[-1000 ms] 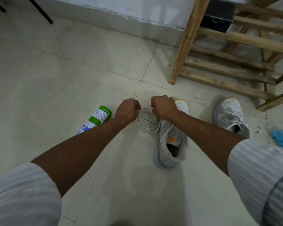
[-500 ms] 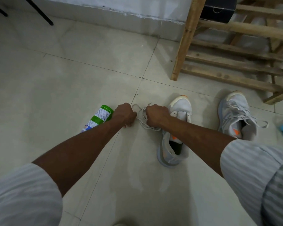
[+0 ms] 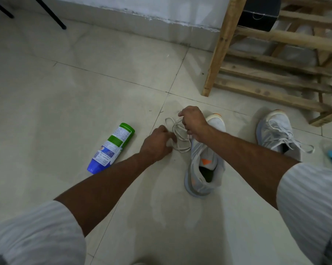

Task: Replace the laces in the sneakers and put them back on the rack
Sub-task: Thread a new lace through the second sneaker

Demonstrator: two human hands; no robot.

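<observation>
The right hand (image 3: 194,123) pinched the lace (image 3: 177,139) beside the sneaker (image 3: 205,169), seemingly gathering its loops for threading. Whether the left hand (image 3: 157,145) gripped it, I couldn't tell.

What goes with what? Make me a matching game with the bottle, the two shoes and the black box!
Things:
1. green-and-blue bottle
2. near sneaker
3. far sneaker
4. black box

Places or states:
a. up on the wooden rack
b. lying on its side on the floor
c. laced up, lace ends trailing to the side
d. closest to the person, orange tab at its opening

Pairs: 1-b, 2-d, 3-c, 4-a
</observation>
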